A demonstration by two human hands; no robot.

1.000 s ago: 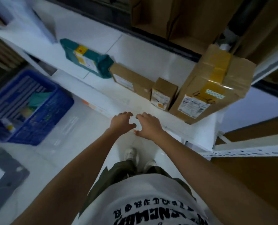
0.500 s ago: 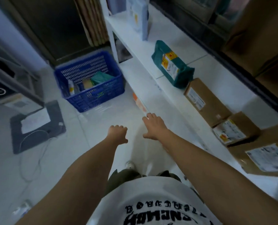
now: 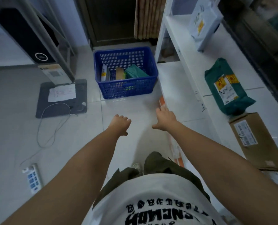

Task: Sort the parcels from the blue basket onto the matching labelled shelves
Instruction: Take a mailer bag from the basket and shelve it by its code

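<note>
A: What's on my far left?

B: A power strip (image 3: pixel 32 178) on the floor, its white cable (image 3: pixel 54 120) running up to a dark mat (image 3: pixel 42 109) with a paper sheet (image 3: pixel 62 94) on it. A tall black unit (image 3: pixel 26 34) stands behind the mat.

A: And my hands?

B: I see your left hand (image 3: pixel 120 123) out over the tiles, fingers loosely curled, holding nothing. The right hand (image 3: pixel 165 119) is stretched forward, fingers fairly straight, also empty, just beside the lower shelf edge (image 3: pixel 170 88).

A: Where's the basket (image 3: pixel 127 88)?

B: On the floor ahead of both hands, well apart from them, next to the shelf post. I make out three parcels inside: a white one (image 3: pixel 104 73) at the left, a brown one (image 3: pixel 119 73) in the middle, a green one (image 3: pixel 135 71) at the right.

A: Right side?

B: The white shelf (image 3: pixel 191 62) carries a pale blue bag (image 3: pixel 203 23) at the far end, then a green bag (image 3: pixel 227 88) with yellow stickers, then a box (image 3: pixel 255 140) nearest me, touching the green bag's end.
</note>
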